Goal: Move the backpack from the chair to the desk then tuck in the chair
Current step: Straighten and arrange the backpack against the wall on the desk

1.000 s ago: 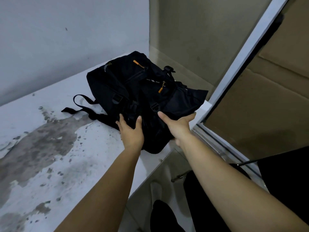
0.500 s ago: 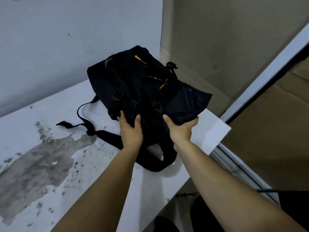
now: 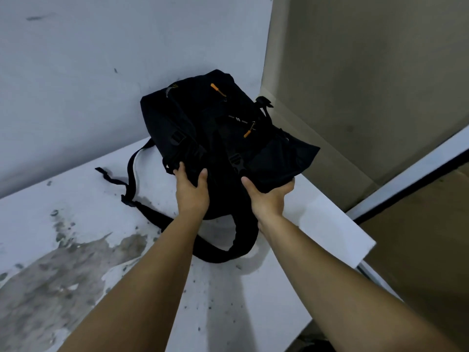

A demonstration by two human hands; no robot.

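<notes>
Gripping the backpack at its near end, both hands are on it right now: the left hand has fingers curled into the fabric and webbing by a buckle, the right hand pinches the near right corner, thumb on top, fingers hidden underneath.

The bag sits on the desk, pushed into the far corner, its top leaning against the wall. So the first half of the job looks close to finished; the chair is not in view.

What could go wrong? Look at the bag's right side: that flap juts out toward the desk's right edge, near the drop. If the hands let go while the weight leans that way, I'd judge it could slump or slide off the side. And the strap loops out in front of the bag toward the person, with a thinner one trailing to the bag's left. A wrist catching that loop on the way back could drag the whole thing forward.

As for the bag itself: black, soft, slumped rather than stiff, with two orange zipper pulls on top and black plastic buckles. It looks partly empty, folding where it's squeezed. Expect it to sag, not stand.
</notes>
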